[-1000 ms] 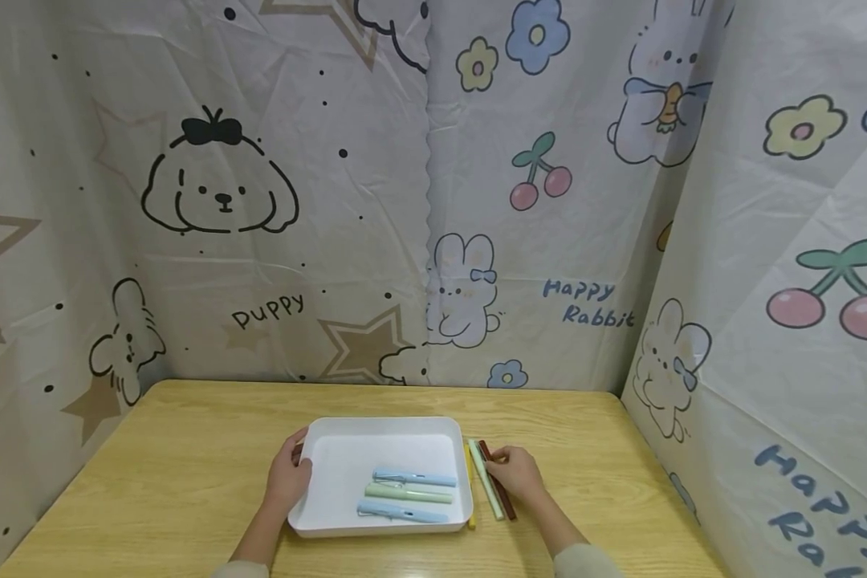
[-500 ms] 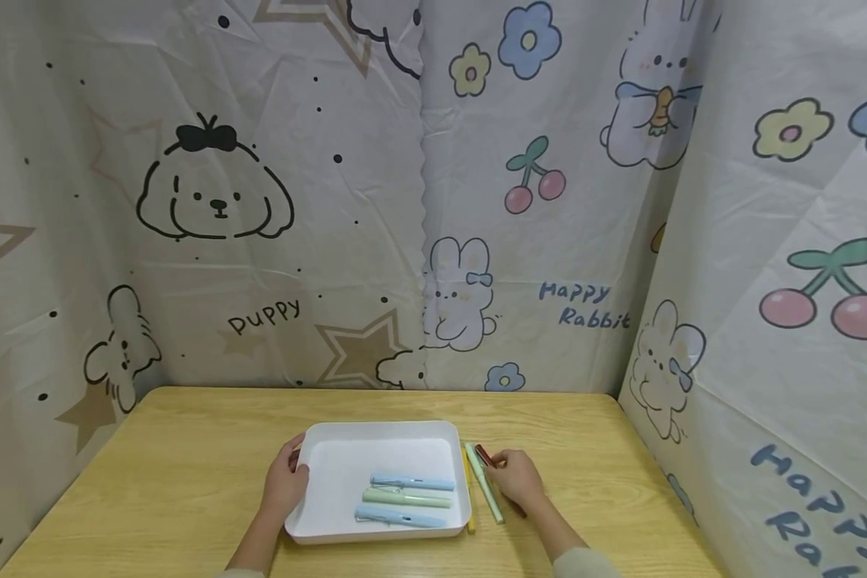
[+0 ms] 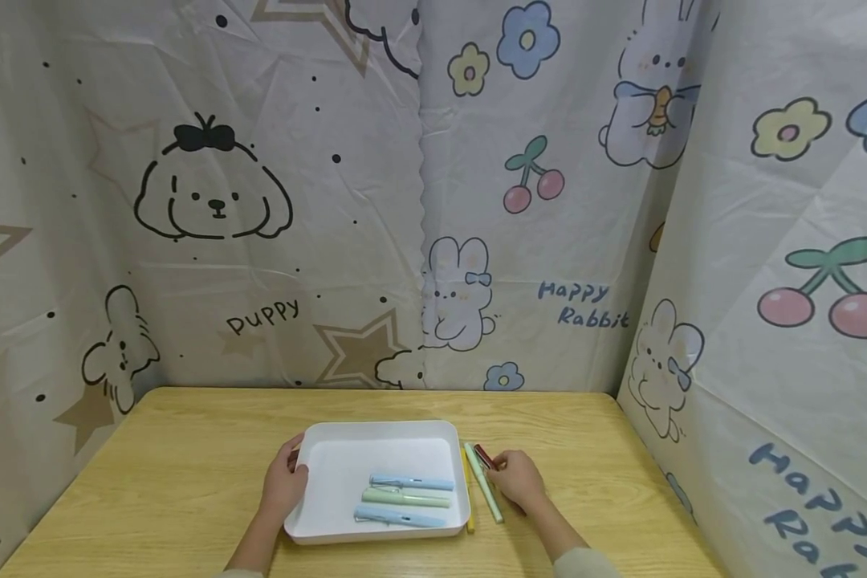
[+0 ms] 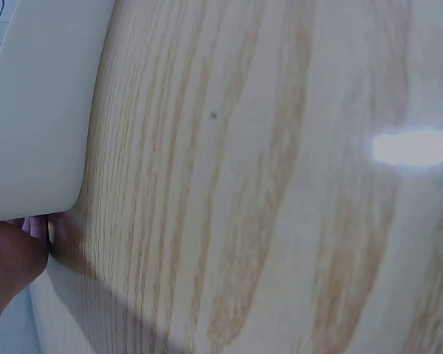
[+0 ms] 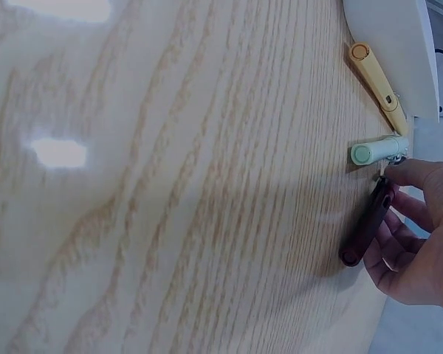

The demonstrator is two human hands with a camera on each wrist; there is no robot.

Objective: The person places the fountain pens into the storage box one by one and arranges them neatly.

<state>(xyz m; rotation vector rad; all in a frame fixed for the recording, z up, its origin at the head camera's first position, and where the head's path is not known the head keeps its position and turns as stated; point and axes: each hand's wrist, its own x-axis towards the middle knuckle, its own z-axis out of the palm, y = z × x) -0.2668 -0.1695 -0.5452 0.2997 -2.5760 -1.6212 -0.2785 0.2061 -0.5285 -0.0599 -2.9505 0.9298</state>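
Note:
At the left side of a white tray (image 3: 339,453), my left hand (image 3: 284,486) grips the rim, its thumb along the edge. Two light blue pens (image 3: 422,483) and a light green pen (image 3: 408,498) lie in the tray. Right of it, my right hand (image 3: 518,482) pinches a dark red pen (image 5: 365,228) between thumb and fingers; in the head view the hand hides most of it. Another light green pen (image 3: 482,482) lies just left of those fingers. Between that pen and the tray's right wall is a yellow pen (image 5: 376,81), partly covered by the rim in the head view.
The wooden table (image 3: 188,474) carries the tray near its front. Printed fabric curtains (image 3: 376,201) rise behind the table and along both sides. Light glares off the tabletop in both wrist views.
My right hand has closed over the dark red pen and shifted it, so only its far end shows in the head view. The left hand stays on the tray. The head view has tilted slightly.

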